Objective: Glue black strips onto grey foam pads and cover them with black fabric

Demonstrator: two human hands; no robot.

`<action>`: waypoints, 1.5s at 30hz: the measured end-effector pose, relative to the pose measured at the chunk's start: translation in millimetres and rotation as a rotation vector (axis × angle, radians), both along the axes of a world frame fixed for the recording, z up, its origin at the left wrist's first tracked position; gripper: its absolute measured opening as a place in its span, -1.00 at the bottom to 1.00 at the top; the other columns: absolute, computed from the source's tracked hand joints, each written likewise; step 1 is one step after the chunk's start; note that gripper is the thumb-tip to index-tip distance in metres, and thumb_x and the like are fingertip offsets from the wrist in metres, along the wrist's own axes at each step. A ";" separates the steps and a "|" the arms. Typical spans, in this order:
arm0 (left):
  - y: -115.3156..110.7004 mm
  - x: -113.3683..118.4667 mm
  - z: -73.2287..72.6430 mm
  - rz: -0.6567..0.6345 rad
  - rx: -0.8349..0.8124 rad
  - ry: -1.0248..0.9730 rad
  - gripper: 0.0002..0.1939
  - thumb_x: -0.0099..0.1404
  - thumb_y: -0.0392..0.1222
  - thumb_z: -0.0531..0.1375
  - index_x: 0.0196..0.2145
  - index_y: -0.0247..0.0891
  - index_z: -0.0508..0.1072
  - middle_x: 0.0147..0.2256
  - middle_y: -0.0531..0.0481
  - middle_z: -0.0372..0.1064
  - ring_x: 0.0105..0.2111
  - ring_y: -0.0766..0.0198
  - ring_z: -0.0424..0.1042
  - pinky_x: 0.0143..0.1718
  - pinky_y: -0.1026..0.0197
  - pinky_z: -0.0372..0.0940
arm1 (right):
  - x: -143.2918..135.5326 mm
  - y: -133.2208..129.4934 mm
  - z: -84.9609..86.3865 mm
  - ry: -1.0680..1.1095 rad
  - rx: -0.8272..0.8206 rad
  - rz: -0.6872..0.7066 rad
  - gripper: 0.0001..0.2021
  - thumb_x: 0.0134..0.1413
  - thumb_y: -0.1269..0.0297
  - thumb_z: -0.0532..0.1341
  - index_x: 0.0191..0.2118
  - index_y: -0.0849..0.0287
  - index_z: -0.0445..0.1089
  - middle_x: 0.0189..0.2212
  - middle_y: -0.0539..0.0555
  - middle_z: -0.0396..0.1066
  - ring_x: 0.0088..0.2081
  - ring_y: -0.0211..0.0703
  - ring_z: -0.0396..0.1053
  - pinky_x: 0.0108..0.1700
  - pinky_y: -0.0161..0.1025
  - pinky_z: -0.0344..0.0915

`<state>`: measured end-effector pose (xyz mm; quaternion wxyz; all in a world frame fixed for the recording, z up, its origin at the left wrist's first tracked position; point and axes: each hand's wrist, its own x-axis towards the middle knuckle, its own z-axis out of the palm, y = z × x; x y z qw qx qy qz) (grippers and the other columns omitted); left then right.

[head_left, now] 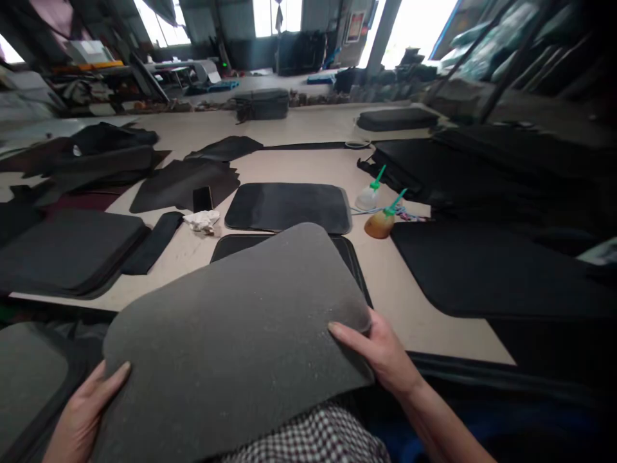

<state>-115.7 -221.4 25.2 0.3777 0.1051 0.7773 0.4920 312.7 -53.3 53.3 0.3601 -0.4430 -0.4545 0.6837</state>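
Free tabletop (398, 292) right of panel (231, 341), bottles (378, 226) beyond

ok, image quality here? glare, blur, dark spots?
Head view: windows blown out; head view: far background soft, right edge dark and smeared, dark stack at right low on detail; head view: held grey panel clearer, faint sheen on black panel beyond.
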 end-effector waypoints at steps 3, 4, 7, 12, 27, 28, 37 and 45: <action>50.7 11.2 22.8 -0.171 -0.030 0.105 -0.25 0.05 0.19 0.44 0.16 -0.06 0.43 -0.08 -0.02 0.60 -0.19 -0.02 0.62 -0.27 0.11 0.55 | 35.3 -1.4 -11.1 -0.246 0.056 -0.078 -0.49 0.17 -0.10 0.34 0.05 0.20 0.45 -0.07 0.21 0.56 -0.09 0.08 0.54 -0.09 -0.14 0.52; 68.1 17.1 27.0 -0.277 -0.019 0.177 -0.29 0.08 0.21 0.42 0.14 -0.10 0.44 -0.07 -0.04 0.60 -0.17 0.00 0.61 -0.27 0.15 0.53 | 44.2 -0.7 -14.2 -0.326 0.084 -0.090 -0.48 0.20 -0.14 0.30 0.05 0.20 0.45 -0.07 0.22 0.56 -0.08 0.10 0.54 -0.09 -0.12 0.52; 115.6 33.1 28.2 -0.612 0.033 0.424 -0.38 0.20 0.30 0.30 0.05 -0.19 0.46 -0.09 -0.07 0.59 -0.15 0.02 0.58 -0.21 0.16 0.48 | 63.3 7.8 -22.2 -0.563 0.223 -0.084 -0.47 0.27 -0.20 0.18 0.04 0.19 0.45 -0.05 0.23 0.55 -0.03 0.14 0.53 -0.02 -0.08 0.49; 166.5 40.4 9.4 -0.901 -0.001 0.812 -0.52 0.37 0.31 0.10 -0.15 -0.20 0.38 -0.27 -0.05 0.53 -0.25 0.06 0.52 -0.24 0.14 0.33 | 70.5 28.3 -31.2 -0.852 0.411 0.025 -0.54 0.38 -0.13 -0.01 -0.01 0.15 0.37 -0.15 0.22 0.56 -0.07 0.14 0.54 -0.03 -0.04 0.45; 172.6 34.8 12.7 -0.939 -0.029 0.769 -0.54 0.36 0.30 0.10 -0.16 -0.17 0.39 -0.27 0.00 0.51 -0.25 0.08 0.50 -0.24 0.18 0.30 | 66.8 20.6 -22.1 -0.791 0.339 -0.026 -0.52 0.33 -0.13 0.05 0.05 0.15 0.42 -0.07 0.20 0.56 -0.05 0.12 0.54 -0.01 -0.06 0.47; 174.8 30.8 13.6 -0.916 -0.002 0.745 -0.51 0.34 0.31 0.12 -0.13 -0.18 0.41 -0.24 -0.01 0.52 -0.23 0.08 0.50 -0.22 0.19 0.32 | 66.2 20.7 -21.3 -0.741 0.302 -0.065 -0.49 0.31 -0.15 0.09 0.06 0.16 0.44 -0.04 0.19 0.56 -0.02 0.12 0.53 0.02 -0.08 0.47; 209.9 9.9 4.1 -0.803 0.060 0.573 -0.35 0.26 0.37 0.17 -0.01 -0.27 0.49 -0.15 -0.08 0.57 -0.19 0.05 0.51 -0.25 0.19 0.38 | 69.9 38.6 -36.9 -0.626 0.010 -0.225 -0.41 0.10 -0.23 0.28 -0.03 0.22 0.55 -0.14 0.18 0.61 -0.12 0.16 0.57 -0.14 -0.10 0.54; 232.8 12.7 -8.1 -0.820 0.042 0.607 -0.34 0.23 0.42 0.17 -0.09 -0.27 0.52 -0.31 -0.04 0.54 -0.31 0.10 0.47 -0.35 0.21 0.35 | 63.4 54.2 -45.8 -0.859 0.217 -0.261 -0.50 0.10 -0.19 0.26 -0.09 0.15 0.51 -0.21 0.13 0.61 -0.20 0.09 0.56 -0.24 -0.16 0.47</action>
